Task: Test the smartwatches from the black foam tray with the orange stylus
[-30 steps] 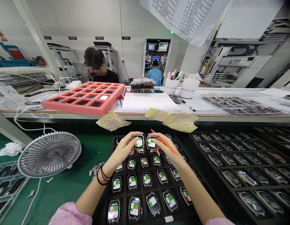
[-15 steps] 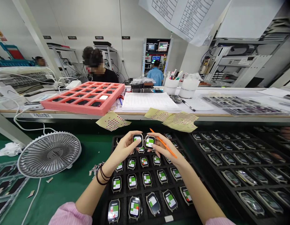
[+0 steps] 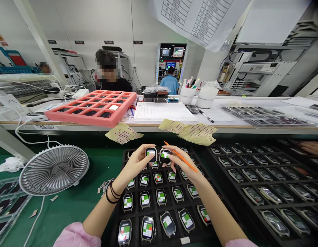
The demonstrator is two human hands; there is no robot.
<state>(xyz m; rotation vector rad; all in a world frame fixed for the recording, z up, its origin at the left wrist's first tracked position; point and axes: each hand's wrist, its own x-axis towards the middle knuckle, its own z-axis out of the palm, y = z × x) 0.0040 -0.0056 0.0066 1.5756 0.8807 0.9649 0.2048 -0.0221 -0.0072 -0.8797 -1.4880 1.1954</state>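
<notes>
Your left hand (image 3: 134,164) is closed on a smartwatch body (image 3: 151,154), its fingers (image 3: 142,151) curled around the edge with the lit screen facing up. Your right hand (image 3: 183,168) grips a second smartwatch body (image 3: 165,156) just beside the first, and a slim orange stick (image 3: 181,161) lies along that hand, pinched in the same hand and angled across it. Both watches are held above a black tray (image 3: 137,219), where rows of other watches (image 3: 144,199) with green-and-white screens sit in their own slots. Another black tray of watches (image 3: 241,183) lies to your right, and a co-worker's hand (image 3: 311,148) shows at its far corner. Dark bands (image 3: 111,193) circle your left wrist, and pink sleeves (image 3: 76,235) cover your forearms. A white desk fan (image 3: 54,169) stands on the green surface (image 3: 79,181) to your left. Across the gap, a pink foam tray (image 3: 90,118) and yellow dotted sheets (image 3: 122,133) lie at the bench edge.
</notes>
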